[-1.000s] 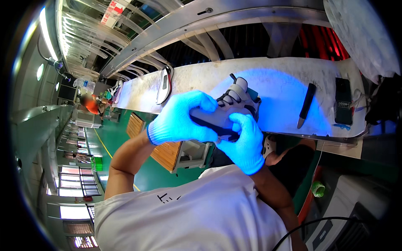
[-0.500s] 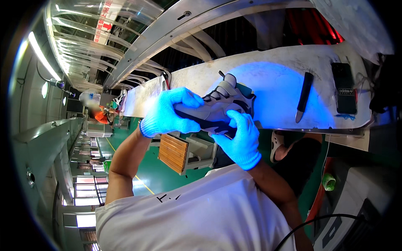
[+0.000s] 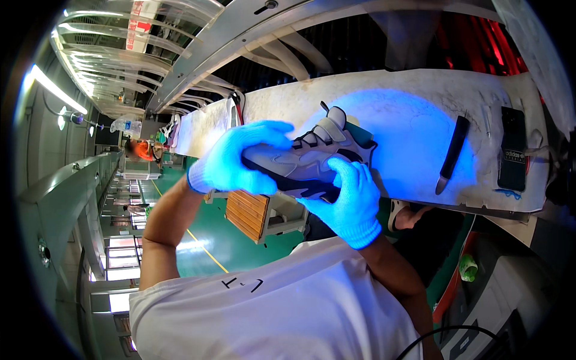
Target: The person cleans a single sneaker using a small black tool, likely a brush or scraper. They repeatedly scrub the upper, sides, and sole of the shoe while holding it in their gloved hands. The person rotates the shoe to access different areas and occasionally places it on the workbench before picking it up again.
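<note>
A grey sneaker [image 3: 300,159] with black laces and a dark sole is held above the near edge of the worktable. Its toe points left and its ankle opening lies toward the far right. My left hand [image 3: 237,159], in a knitted glove lit bright blue, wraps round the toe end, thumb below and fingers above. My right hand [image 3: 351,201], gloved alike, grips the sole and side near the heel, its thumb on the shoe's side. The fingertips under the sole are hidden. Blue light falls on the table around the shoe.
On the worktable [image 3: 408,84] to the right lie a black-handled knife [image 3: 453,153] and a dark phone [image 3: 512,150]. Another shoe [image 3: 234,111] stands at the far left. Below the table are a wooden-topped stool [image 3: 247,213] and someone's foot in a clog [image 3: 401,215].
The sneaker has tilted slightly, and my left hand has slid back a little around its toe. My right hand keeps its hold. The view has shifted a little.
</note>
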Action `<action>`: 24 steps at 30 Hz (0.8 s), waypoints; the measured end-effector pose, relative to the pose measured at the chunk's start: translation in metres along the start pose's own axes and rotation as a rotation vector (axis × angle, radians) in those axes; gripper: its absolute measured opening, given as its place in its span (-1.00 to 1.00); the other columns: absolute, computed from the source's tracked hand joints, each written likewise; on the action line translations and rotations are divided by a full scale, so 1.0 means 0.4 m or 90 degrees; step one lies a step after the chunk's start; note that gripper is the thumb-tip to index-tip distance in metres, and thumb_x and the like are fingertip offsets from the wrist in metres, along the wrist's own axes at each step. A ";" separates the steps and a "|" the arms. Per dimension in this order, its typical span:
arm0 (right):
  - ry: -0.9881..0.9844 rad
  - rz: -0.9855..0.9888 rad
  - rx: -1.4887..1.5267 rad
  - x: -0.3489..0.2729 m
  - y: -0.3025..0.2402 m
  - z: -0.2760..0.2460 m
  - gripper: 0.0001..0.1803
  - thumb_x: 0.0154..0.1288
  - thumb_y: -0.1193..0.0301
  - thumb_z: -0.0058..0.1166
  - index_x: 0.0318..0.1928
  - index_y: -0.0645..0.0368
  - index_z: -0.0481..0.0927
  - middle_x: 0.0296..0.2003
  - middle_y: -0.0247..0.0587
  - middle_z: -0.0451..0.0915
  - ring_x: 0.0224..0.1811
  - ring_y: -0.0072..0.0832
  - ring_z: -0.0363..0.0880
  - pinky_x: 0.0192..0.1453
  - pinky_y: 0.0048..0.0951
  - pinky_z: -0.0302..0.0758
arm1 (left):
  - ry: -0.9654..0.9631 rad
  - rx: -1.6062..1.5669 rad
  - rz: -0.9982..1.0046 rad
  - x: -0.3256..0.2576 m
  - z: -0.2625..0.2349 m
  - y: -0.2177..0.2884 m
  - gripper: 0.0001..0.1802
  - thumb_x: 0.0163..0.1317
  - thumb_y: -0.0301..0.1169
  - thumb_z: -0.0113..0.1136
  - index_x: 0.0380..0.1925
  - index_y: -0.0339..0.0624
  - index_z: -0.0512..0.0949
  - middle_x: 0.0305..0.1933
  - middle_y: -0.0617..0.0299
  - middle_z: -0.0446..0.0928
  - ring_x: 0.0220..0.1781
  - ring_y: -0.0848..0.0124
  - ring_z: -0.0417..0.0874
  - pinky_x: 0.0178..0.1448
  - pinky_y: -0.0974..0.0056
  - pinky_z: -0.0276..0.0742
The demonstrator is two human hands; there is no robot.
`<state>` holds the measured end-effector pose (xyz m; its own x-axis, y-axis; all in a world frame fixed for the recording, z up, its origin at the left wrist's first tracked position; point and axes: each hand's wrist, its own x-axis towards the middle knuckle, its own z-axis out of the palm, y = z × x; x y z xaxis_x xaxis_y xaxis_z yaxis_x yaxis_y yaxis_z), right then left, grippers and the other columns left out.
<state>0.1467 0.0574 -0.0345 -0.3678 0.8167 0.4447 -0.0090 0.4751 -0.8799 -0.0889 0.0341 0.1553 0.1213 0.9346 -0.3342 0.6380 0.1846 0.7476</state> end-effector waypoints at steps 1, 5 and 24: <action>-0.006 0.005 -0.010 0.000 -0.001 0.006 -0.02 -0.07 0.05 0.83 0.30 0.12 0.56 -0.05 -0.12 0.61 -0.14 -0.15 0.67 -0.13 -0.10 0.64 | -0.012 0.008 -0.034 0.004 -0.011 0.014 -0.02 0.06 -0.07 0.80 0.41 -0.33 0.60 0.23 -0.14 0.79 0.29 0.08 0.81 0.42 0.08 0.67; 0.007 -0.024 -0.037 0.013 -0.006 0.034 -0.06 -0.06 0.05 0.82 0.28 0.11 0.57 -0.04 -0.09 0.63 -0.07 -0.09 0.66 -0.13 -0.07 0.64 | -0.244 0.321 -0.281 0.103 -0.021 0.074 0.34 0.09 0.34 0.66 0.66 -0.34 0.35 0.29 -0.16 0.77 0.27 0.07 0.83 0.44 0.05 0.68; 0.026 0.024 0.024 -0.066 -0.015 -0.018 0.02 -0.07 0.17 0.85 0.39 0.14 0.53 -0.14 -0.18 0.63 -0.21 -0.31 0.67 -0.09 -0.20 0.70 | 0.001 0.457 0.097 -0.046 0.031 0.136 -0.18 -0.05 -0.17 0.85 0.23 -0.26 0.77 0.21 -0.02 0.81 0.21 0.10 0.87 0.36 0.10 0.75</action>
<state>0.1631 0.0351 -0.0398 -0.3295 0.8469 0.4173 -0.0315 0.4319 -0.9014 -0.0469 0.0229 0.1949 0.2475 0.9347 -0.2549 0.9553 -0.1915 0.2253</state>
